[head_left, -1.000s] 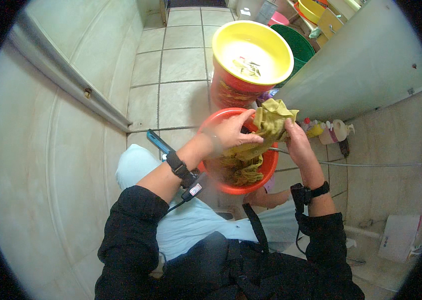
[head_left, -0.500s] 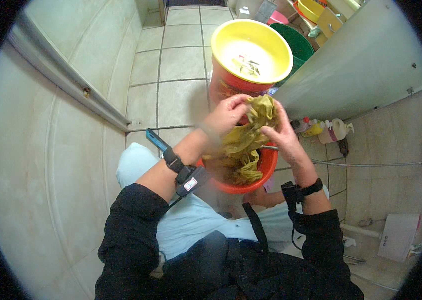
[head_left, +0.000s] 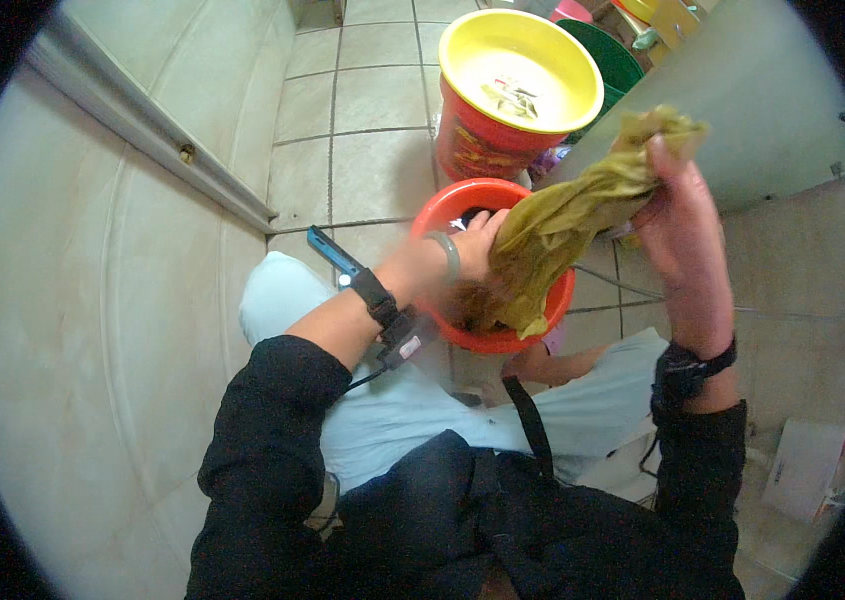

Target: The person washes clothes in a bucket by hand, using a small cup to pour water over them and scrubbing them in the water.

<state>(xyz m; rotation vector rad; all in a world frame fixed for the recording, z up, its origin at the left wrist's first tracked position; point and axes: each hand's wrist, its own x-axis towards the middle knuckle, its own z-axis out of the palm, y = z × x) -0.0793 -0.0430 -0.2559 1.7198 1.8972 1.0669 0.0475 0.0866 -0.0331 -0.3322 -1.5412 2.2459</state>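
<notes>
The right hand (head_left: 685,215) was found with thumb and fingers closed on the upper end of an olive-yellow cloth (head_left: 568,220), which hung from them down and leftward into a red basin (head_left: 503,345). The left hand (head_left: 473,250) lay beside the cloth's lower part, over the basin — whether its partly hidden fingers gripped anything could not be told. Beyond those fingers, a yellow basin (head_left: 473,60) stood atop a red bucket (head_left: 488,150).

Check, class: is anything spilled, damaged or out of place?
Nothing stands out: no spill or damage shows; the yellow basin tops the red bucket; the right hand holds olive cloth that extends over the orange basin.
</notes>
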